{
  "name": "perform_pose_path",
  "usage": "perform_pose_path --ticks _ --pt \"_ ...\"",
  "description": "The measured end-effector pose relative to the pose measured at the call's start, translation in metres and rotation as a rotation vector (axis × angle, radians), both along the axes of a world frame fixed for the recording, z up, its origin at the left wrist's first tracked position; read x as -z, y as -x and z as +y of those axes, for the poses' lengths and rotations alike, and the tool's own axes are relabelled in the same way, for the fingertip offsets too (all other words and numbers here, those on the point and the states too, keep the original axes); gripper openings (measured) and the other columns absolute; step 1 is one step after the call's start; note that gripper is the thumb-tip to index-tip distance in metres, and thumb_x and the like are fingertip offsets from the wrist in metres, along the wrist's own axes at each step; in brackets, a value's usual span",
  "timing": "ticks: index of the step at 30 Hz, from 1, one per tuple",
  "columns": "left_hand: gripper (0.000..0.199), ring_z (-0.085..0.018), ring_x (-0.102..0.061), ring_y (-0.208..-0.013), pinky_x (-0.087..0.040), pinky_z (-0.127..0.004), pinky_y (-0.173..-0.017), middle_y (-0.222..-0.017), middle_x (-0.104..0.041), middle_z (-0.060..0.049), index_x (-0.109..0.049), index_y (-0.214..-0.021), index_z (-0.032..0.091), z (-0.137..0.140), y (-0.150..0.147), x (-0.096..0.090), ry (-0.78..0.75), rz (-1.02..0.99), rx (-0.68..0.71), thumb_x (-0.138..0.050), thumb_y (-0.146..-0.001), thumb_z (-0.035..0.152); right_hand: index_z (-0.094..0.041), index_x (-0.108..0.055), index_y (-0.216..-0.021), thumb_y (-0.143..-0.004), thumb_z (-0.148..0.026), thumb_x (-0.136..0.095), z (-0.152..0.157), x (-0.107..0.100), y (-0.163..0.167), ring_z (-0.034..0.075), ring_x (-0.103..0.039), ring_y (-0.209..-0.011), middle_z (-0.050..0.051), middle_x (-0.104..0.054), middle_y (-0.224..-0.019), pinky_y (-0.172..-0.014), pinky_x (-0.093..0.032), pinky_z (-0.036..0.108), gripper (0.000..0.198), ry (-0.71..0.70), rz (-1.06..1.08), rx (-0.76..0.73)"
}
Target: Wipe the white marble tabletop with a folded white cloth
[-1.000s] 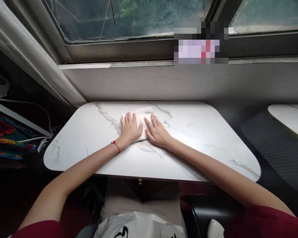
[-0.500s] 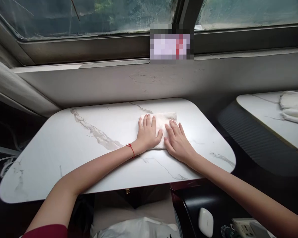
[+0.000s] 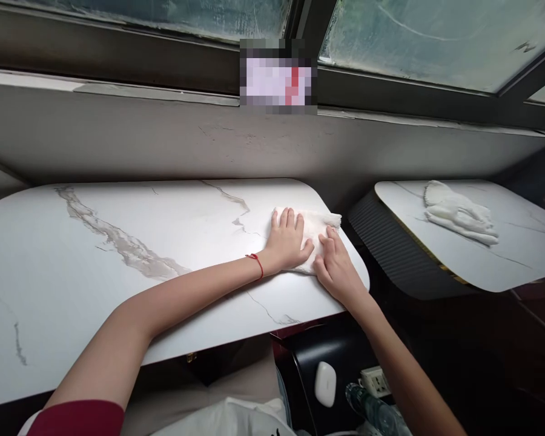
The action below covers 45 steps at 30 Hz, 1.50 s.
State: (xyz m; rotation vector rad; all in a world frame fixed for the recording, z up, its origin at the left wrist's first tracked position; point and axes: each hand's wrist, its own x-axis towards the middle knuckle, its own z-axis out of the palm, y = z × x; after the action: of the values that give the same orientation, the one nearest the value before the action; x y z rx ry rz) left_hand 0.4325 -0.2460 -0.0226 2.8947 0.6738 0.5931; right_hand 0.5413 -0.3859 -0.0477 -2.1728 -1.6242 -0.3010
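A folded white cloth [image 3: 315, 233] lies near the right end of a white table [image 3: 200, 224] with brown and grey marble veins. My left hand [image 3: 288, 241], with a red string bracelet at the wrist, rests flat on the cloth, fingers spread. At the cloth's right side, my right hand [image 3: 340, 269] has its fingers bent and drawn in against the fabric. Part of the cloth is hidden under both hands.
To the right stands a second marble-look table [image 3: 495, 260] with a crumpled white cloth [image 3: 461, 212] on it. Below are a white rounded case [image 3: 326, 384], a power socket [image 3: 375, 381] and a clear bottle [image 3: 376, 412]. A windowed wall [image 3: 163, 133] runs behind.
Both hands and the cloth have slid right along the table towards its rounded end. The right hand's fingers, spread before, are now bent. The view has turned right.
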Motion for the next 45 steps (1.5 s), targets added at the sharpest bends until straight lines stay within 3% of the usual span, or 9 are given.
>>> perform_pose_path --ticks 7,11,19,25,32,39,45 --pt "0.067 -0.038 -0.037 -0.146 -0.020 -0.056 -0.122 -0.153 -0.043 -0.029 -0.043 -0.146 -0.003 -0.011 -0.033 -0.005 -0.015 0.030 0.110 -0.043 -0.096 0.043 -0.006 -0.046 -0.140 -0.093 -0.027 -0.034 -0.017 0.000 -0.010 0.033 -0.034 -0.148 0.025 -0.044 -0.150 -0.119 -0.034 0.058 0.053 -0.052 0.039 0.178" --pt "0.066 -0.036 -0.037 -0.147 -0.020 -0.053 -0.123 -0.154 -0.044 -0.027 -0.045 -0.146 -0.001 -0.009 -0.031 -0.005 0.005 0.022 0.140 -0.043 -0.097 0.043 -0.007 -0.047 -0.139 -0.094 -0.029 -0.033 -0.017 0.001 -0.005 0.032 -0.033 -0.148 0.022 -0.043 -0.152 -0.119 -0.032 0.058 0.052 -0.090 0.076 0.206" --pt "0.068 -0.035 -0.033 -0.149 -0.019 -0.053 -0.123 -0.156 -0.040 -0.027 -0.042 -0.149 -0.001 -0.007 -0.028 -0.002 0.013 0.037 0.160 -0.042 -0.098 0.044 -0.011 -0.039 -0.147 -0.099 -0.030 -0.027 -0.022 -0.002 0.002 0.032 -0.035 -0.148 0.020 -0.044 -0.152 -0.119 -0.032 0.058 0.053 -0.031 0.014 0.205" --pt "0.068 -0.036 -0.034 -0.148 -0.018 -0.054 -0.123 -0.156 -0.040 -0.027 -0.042 -0.148 -0.001 -0.017 -0.019 0.000 0.016 0.025 0.211 -0.042 -0.097 0.044 -0.016 -0.027 -0.156 -0.098 -0.026 -0.029 -0.033 -0.001 0.022 0.033 -0.035 -0.147 0.018 -0.041 -0.154 -0.116 -0.035 0.059 0.059 -0.018 -0.021 0.268" --pt "0.067 -0.037 -0.035 -0.148 -0.020 -0.056 -0.122 -0.156 -0.040 -0.028 -0.042 -0.148 -0.001 -0.036 -0.004 0.001 -0.012 0.015 0.271 -0.041 -0.098 0.044 -0.015 -0.032 -0.155 -0.099 -0.026 -0.026 -0.053 0.005 0.049 0.035 -0.037 -0.143 0.019 -0.042 -0.152 -0.113 -0.037 0.061 0.058 -0.046 -0.079 0.349" --pt "0.068 -0.037 -0.037 -0.147 -0.020 -0.056 -0.122 -0.154 -0.042 -0.028 -0.044 -0.147 -0.001 -0.042 0.004 0.001 -0.034 0.018 0.281 -0.041 -0.097 0.045 -0.012 -0.036 -0.152 -0.100 -0.027 -0.025 -0.060 0.008 0.055 0.034 -0.037 -0.142 0.021 -0.042 -0.151 -0.115 -0.036 0.058 0.056 -0.071 -0.078 0.360" --pt "0.066 -0.035 -0.036 -0.148 -0.023 -0.053 -0.122 -0.155 -0.042 -0.026 -0.047 -0.145 0.001 -0.044 0.029 0.003 -0.005 -0.026 0.294 -0.044 -0.097 0.045 -0.018 -0.031 -0.155 -0.099 -0.027 -0.028 -0.062 0.007 0.074 0.035 -0.034 -0.145 0.019 -0.039 -0.154 -0.113 -0.036 0.060 0.057 -0.074 -0.030 0.345"
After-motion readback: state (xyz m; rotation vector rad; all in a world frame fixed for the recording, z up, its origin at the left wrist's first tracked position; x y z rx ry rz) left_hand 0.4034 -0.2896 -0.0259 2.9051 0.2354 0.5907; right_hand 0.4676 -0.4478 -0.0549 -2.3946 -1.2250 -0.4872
